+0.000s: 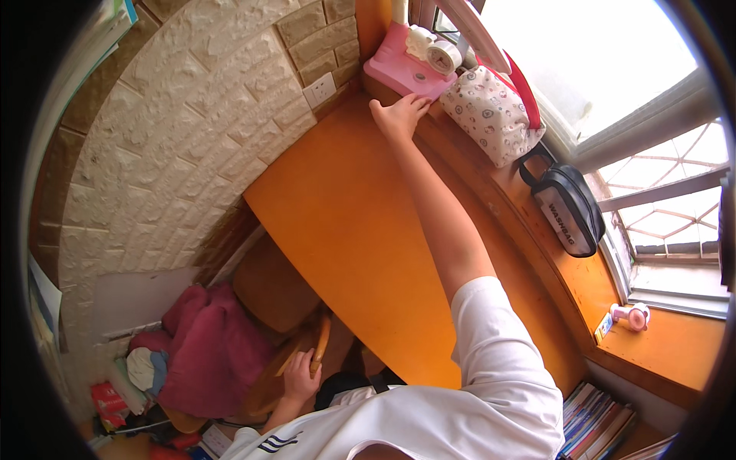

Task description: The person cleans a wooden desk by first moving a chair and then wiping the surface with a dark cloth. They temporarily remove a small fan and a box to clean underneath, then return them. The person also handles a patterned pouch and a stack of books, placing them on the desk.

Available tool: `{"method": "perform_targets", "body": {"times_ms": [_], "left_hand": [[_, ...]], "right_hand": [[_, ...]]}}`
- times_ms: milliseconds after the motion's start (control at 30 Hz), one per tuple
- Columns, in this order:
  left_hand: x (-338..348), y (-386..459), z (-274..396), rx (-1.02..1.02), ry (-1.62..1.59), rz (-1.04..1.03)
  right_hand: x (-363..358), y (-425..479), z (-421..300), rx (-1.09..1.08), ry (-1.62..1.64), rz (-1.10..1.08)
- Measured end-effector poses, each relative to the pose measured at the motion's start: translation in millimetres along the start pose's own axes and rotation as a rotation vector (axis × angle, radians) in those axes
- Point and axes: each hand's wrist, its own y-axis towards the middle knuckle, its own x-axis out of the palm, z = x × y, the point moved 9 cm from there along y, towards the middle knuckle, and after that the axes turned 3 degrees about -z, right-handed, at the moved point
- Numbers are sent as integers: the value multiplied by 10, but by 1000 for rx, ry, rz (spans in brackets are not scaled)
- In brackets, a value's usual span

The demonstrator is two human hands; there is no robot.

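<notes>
My right hand reaches to the far corner of the orange wooden desk, its thumb spread from the fingers. The fingertips are at the front edge of a pink lamp base and seem to touch it. On that base stand a small round white clock and a white figurine. Lower left, beside the desk's edge, my left hand is closed around a wooden chair rail. Just right of the base sits a white patterned fabric bag with a red strap.
A black washbag and a pink handheld fan lie along the windowsill. Books fill a shelf lower right. A wall socket is on the brick-patterned wall. Dark pink cloth is heaped lower left.
</notes>
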Motion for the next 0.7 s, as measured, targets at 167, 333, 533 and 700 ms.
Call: {"method": "perform_targets", "body": {"times_ms": [167,333,533,700], "left_hand": [[10,-61,-39,-11,-9,18],[-34,19,21,23,8,44],[-34,18,59,36,25,54],[-1,-12,20,30,34,43]], "right_hand": [[-15,-99,-101,-13,-434,-168],[-251,147,-424,-706,-567,210],[-6,590,101,-652,-664,118],[36,554,129,-624,-578,216]]}}
